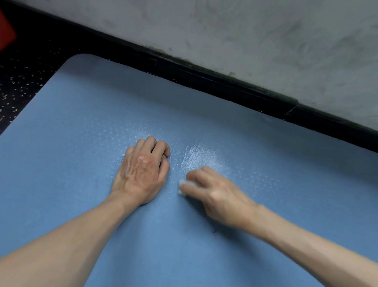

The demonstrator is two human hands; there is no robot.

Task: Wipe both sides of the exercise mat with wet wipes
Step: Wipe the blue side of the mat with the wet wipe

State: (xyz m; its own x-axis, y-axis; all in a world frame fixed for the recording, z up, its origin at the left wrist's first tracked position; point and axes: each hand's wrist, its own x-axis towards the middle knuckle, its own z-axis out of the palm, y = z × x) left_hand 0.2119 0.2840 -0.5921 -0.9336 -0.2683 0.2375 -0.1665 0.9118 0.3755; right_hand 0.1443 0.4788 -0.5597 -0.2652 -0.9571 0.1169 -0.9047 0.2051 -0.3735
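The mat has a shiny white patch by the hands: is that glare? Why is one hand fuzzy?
Head view: yes, light glints off a wet patch on the mat; the right hand, gripping the wipe, looks motion-blurred; the left hand, resting on the mat, is sharp.

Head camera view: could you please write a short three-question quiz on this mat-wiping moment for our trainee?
1. True or false: the left hand holds the wet wipe.
2. The shiny wet patch on the exercise mat lies: A) just beyond the right hand; B) at the mat's rounded corner; C) under the left forearm.
3. Fill in: the mat's colour is ___.

Key: 1 false, the right hand grips it; 2 A; 3 blue.
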